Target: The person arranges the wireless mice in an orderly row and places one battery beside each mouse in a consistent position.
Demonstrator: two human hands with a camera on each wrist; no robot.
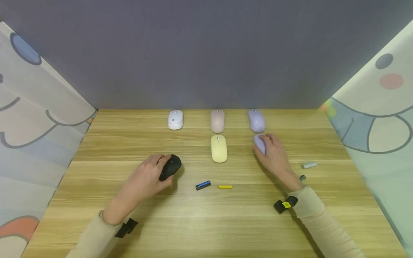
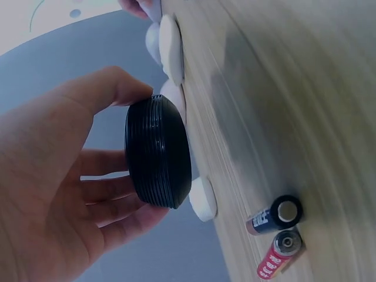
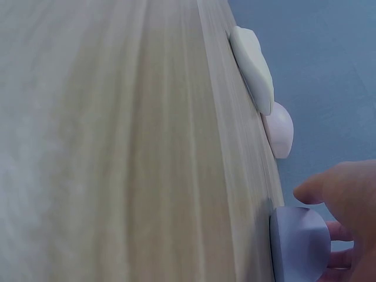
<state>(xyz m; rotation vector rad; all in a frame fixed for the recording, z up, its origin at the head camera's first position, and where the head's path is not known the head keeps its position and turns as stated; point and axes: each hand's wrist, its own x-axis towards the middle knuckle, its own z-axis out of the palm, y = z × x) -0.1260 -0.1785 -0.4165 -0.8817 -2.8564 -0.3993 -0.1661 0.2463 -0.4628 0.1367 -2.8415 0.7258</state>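
My left hand (image 1: 146, 177) grips a black mouse (image 1: 170, 167) at the left of the table. In the left wrist view, the mouse's ribbed side (image 2: 155, 153) shows between thumb and fingers, tilted above the tabletop. Over on the right, my right hand (image 1: 273, 156) holds a purple mouse (image 1: 259, 144), fingers and thumb around it. That mouse rests on the wood in the right wrist view, its lilac end (image 3: 301, 244) near the thumb. A yellow mouse (image 1: 219, 148) lies between the hands.
Along the back stand a white mouse (image 1: 175, 120), a pink mouse (image 1: 217, 121) and another purple mouse (image 1: 256, 121). A blue-black battery (image 1: 203, 185) and a yellow battery (image 1: 225, 187) lie in front. Pale (image 1: 309, 165) and green batteries (image 1: 302, 177) sit near my right wrist; a red battery (image 2: 276, 258) shows below left.
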